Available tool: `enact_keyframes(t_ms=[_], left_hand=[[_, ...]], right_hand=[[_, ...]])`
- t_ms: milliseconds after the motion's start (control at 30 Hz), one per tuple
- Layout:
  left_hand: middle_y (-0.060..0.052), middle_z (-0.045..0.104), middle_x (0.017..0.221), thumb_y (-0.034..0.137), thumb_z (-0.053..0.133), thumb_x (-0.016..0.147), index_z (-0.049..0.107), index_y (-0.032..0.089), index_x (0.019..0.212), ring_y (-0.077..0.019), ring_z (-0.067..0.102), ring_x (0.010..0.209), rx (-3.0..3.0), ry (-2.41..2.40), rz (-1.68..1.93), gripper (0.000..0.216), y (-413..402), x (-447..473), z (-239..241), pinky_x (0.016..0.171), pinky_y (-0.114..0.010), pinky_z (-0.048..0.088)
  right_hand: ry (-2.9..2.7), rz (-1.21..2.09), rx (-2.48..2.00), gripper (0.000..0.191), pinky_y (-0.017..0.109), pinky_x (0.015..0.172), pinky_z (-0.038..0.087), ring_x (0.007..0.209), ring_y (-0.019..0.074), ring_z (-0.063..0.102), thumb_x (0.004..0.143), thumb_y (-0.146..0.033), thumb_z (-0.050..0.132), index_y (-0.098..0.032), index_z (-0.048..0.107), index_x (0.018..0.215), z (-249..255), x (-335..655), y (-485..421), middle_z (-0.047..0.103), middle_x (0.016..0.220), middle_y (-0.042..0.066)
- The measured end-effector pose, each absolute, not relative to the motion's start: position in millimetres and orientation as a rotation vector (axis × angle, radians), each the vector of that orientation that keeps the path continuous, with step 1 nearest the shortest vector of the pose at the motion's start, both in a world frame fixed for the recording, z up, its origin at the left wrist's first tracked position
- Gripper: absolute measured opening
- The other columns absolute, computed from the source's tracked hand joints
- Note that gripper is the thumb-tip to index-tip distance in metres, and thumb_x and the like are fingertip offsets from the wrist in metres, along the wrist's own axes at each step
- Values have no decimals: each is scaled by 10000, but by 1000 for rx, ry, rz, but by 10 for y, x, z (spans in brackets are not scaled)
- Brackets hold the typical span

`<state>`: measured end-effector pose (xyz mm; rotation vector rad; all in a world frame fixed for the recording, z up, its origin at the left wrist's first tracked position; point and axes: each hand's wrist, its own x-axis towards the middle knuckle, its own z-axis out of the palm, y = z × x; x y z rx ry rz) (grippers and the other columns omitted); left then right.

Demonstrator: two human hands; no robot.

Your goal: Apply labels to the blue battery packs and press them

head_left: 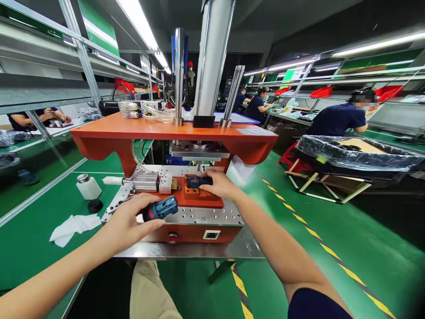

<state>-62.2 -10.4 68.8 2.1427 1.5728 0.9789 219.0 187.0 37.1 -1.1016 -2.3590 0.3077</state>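
Blue-and-black tool housing (pixel 161 208) sits clasped in the left hand (pixel 128 223), over the press base plate (pixel 199 217) near the front edge of the worktop (pixel 26 239). A second housing (pixel 198 180) lies in the orange nest (pixel 202 199), with the right hand (pixel 221 185) fingers closed on its end. Both look like light, rigid, smooth moulded plastic, and the thick body seems the surest hold.

My left hand (pixel 128 223) grips a blue tool part (pixel 161 208); my right hand (pixel 221 184) presses another part (pixel 198 181) into the orange fixture (pixel 202 199) beneath it.
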Motion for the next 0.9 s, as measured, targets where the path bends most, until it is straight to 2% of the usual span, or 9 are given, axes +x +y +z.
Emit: enact_keyframes(t_ms=[133,267,367,433,567,700,800,900], left_hand=[[-80,684,1290,328,693,846,641,204,1283,-270,656,1161,2271,1514,877,458,464,-195,793,1028,-385,512],[-81,725,1212,192,679,848,660,190,1276,-280,689,1084,2359,1508,689,428,991,162,845,962,-373,524],[-98,753,1119,188,678,859,684,161,1247,-299,705,1038,2368,1600,509,389,1244,306,876,936,-365,523],[-112,749,1132,205,669,872,670,153,1272,-316,696,1070,2366,1664,402,403,1325,341,855,948,-368,517],[-124,647,1352,227,508,970,579,161,1369,-302,629,1218,2452,1600,309,410,1361,382,701,1028,-395,488],[-147,448,1549,328,426,1015,465,110,1461,-301,375,1464,2625,1585,298,497,1314,413,549,1223,-481,268],[-147,368,1597,468,423,1007,395,120,1509,-310,231,1526,2677,1712,471,611,1095,140,453,1252,-543,154],[-157,396,1581,554,375,990,439,144,1471,-321,302,1499,2425,2067,981,635,651,-544,280,1234,-549,226]], right_hand=[[-1814,233,-959,318,441,1010,506,1146,267,640,875,-290,654,-225,639,1187,161,2431,1348,685,1223,98],[-1500,285,-996,411,451,1024,519,1162,266,633,916,-363,626,-230,595,1304,-170,2809,866,654,1277,113],[-1374,343,-1089,496,456,1007,535,1151,277,639,896,-428,651,-201,590,1333,-435,3117,694,662,1268,131],[-1287,380,-1150,529,453,1002,537,1135,281,649,870,-461,677,-189,607,1317,-597,3305,636,666,1264,136],[-1133,463,-1240,573,440,991,535,1097,280,667,813,-508,731,-185,637,1277,-859,3534,594,684,1238,134],[-1045,612,-1205,576,416,948,544,1063,272,677,800,-541,740,-168,652,1230,-992,3453,687,714,1179,132],[-990,757,-1166,549,407,928,548,1041,263,684,838,-572,691,-153,654,1191,-1041,3305,756,725,1148,127],[-1053,814,-1184,512,387,884,563,990,253,692,877,-604,627,-167,672,1141,-1140,3255,732,742,1078,101]])
